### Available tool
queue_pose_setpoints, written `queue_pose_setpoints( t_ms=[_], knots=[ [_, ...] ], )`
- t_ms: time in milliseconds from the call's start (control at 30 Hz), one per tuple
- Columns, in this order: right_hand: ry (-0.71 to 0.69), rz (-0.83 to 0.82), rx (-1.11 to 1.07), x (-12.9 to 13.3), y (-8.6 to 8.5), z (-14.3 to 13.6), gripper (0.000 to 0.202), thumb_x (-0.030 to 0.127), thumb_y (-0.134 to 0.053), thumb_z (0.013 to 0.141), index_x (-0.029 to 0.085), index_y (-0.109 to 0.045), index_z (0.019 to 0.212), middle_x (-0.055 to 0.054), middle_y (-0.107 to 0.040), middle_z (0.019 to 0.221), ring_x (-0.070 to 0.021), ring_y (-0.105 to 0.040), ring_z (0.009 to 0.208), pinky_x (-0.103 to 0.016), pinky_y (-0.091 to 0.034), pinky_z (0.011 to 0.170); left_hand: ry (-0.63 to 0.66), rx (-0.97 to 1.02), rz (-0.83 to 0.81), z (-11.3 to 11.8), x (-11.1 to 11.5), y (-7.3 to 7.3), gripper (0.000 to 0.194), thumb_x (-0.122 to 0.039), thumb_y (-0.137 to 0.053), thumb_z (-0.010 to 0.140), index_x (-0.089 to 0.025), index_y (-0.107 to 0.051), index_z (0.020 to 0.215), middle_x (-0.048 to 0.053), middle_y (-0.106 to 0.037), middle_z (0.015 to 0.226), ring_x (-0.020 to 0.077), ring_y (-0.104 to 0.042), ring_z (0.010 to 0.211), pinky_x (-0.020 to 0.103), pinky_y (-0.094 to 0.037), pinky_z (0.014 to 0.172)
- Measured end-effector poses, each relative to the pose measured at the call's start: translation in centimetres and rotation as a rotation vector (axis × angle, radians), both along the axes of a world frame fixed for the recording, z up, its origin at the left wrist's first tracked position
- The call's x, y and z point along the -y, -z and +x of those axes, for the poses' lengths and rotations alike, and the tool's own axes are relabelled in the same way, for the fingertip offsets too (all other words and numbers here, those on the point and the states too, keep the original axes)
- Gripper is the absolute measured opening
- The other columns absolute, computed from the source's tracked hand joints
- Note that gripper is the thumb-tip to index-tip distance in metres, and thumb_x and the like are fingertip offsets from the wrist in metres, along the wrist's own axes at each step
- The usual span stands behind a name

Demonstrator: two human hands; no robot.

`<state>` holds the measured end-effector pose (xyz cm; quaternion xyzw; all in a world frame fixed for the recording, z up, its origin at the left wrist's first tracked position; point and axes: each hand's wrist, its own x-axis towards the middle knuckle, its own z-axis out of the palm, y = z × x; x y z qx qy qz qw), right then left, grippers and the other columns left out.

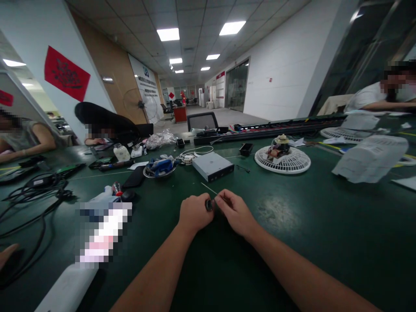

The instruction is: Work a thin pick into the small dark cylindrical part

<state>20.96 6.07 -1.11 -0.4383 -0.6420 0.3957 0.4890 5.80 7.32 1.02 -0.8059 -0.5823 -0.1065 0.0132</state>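
My left hand (195, 211) is closed around a small dark cylindrical piece (208, 204), whose round end shows at the thumb side. Its kind is not clear, and the fist hides the rest. Close beside it, my right hand (234, 210) pinches between thumb and fingers a thin pale rod (209, 188) that points up and to the left. The right fingertips are almost at the dark piece; I cannot tell whether they touch it. Just beyond both hands lies a silver optical disc drive (212, 164) with a black front.
A metal bowl with blue items (160, 168) stands left of the drive. At the right are a white fan grille with a motor (282, 158) and a white plastic housing (370, 158). Cables (39, 190) and a black phone (134, 177) lie left. Other people sit at both sides.
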Motion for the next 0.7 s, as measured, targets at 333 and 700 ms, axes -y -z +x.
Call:
queue_pose_setpoints(
  t_ms=[333, 700],
  knots=[
    [0.016, 0.125, 0.224, -0.7, -0.7, 1.7, 0.02, 0.025, -0.054, 0.088, 0.021, -0.071, 0.098, -0.003, -0.072, 0.085, -0.0171, -0.065, 0.073, -0.03, -0.049, 0.068, -0.314, -0.005, -0.036, -2.1, -1.5, 0.0, 0.028, -0.037, -0.045, 0.088, -0.022, -0.066, 0.077, 0.009, -0.069, 0.079, 0.026, -0.067, 0.074, 0.033, -0.049, 0.061],
    [0.065, 0.027, 0.208, -1.0, -0.5, 1.5, 0.007, 0.026, -0.072, 0.074, 0.02, -0.073, 0.074, -0.002, -0.072, 0.07, -0.0177, -0.066, 0.065, -0.029, -0.05, 0.061, -0.189, -0.054, -0.048, -1.0, -0.7, -0.2, 0.024, -0.036, -0.048, 0.087, -0.023, -0.066, 0.076, 0.006, -0.066, 0.071, 0.0242, -0.066, 0.07, 0.031, -0.048, 0.061]
  ],
)
